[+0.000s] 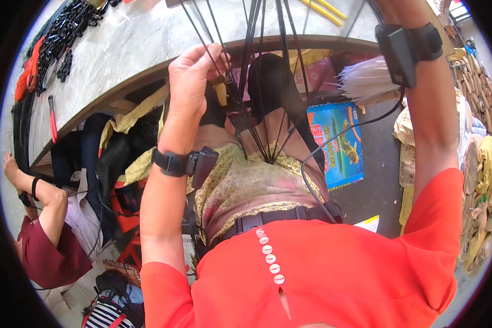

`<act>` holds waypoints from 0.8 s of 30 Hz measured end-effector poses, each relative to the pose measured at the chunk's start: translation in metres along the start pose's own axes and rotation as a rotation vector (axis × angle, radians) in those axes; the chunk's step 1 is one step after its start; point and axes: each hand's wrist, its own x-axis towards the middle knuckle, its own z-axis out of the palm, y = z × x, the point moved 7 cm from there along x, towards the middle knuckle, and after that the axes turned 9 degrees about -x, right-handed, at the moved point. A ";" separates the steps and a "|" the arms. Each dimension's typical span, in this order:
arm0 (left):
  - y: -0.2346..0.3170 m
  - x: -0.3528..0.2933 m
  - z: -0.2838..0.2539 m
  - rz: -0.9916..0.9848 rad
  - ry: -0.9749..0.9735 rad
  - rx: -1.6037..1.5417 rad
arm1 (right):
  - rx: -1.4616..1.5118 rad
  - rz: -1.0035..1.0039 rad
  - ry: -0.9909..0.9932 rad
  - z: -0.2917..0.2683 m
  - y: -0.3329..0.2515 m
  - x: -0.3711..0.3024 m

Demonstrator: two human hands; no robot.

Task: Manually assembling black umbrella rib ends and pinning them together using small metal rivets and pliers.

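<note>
Well, the grey bench (131, 49) is the biggest thing, and the worker (333, 268) sits right up against its near edge, I suppose to save stretching. The right forearm (437, 120) is raised over the bench's right side; I can't see the right hand, so I can't tell what it grips. Black strands (268, 153) fan out above the bench's near edge and draw together at the lap (224, 169), which probably stops them tangling. Toward the bench's left edge sits a black heap (76, 33), perhaps kept there to leave elbow room. Below the near edge is a blue packet (336, 145). The left hand (192, 71) pinches at the strands with its fingertips, likely to part one from its neighbours; which one, I can't make out. Yellow handles (325, 11) rest near that edge, seemingly for easy reach, and a red tool (53, 117) lies at the near-left corner.
</note>
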 end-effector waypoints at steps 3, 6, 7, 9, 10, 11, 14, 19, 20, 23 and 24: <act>-0.006 -0.005 -0.002 0.033 0.040 -0.014 | 0.273 -0.181 -0.307 0.012 -0.015 -0.007; -0.014 -0.012 0.003 0.041 0.035 0.024 | -0.126 0.012 -0.013 -0.004 0.001 -0.002; -0.025 -0.015 0.005 -0.048 0.019 -0.011 | -0.132 0.011 -0.015 -0.002 -0.003 -0.004; -0.037 -0.023 0.015 -0.188 -0.075 -0.016 | 0.058 -0.007 -0.084 0.004 -0.010 -0.012; -0.039 -0.027 0.018 -0.182 -0.074 -0.019 | 0.153 -0.016 -0.119 0.007 -0.013 -0.014; -0.050 -0.035 0.024 -0.275 -0.098 -0.150 | 0.151 -0.018 -0.122 0.008 -0.014 -0.015; -0.081 -0.043 0.024 -0.436 -0.097 -0.207 | -0.251 0.086 0.008 -0.002 -0.006 -0.015; -0.110 -0.046 0.016 -0.529 -0.052 -0.245 | -0.202 0.107 -0.004 0.008 -0.006 -0.018; -0.113 -0.046 0.018 -0.555 -0.057 -0.282 | -0.205 0.104 -0.002 0.005 -0.008 -0.017; -0.106 -0.044 0.023 -0.477 -0.150 -0.481 | 0.003 0.053 -0.080 0.009 -0.014 -0.016; -0.099 -0.045 0.026 -0.428 -0.179 -0.564 | 0.003 0.056 -0.078 0.008 -0.011 -0.016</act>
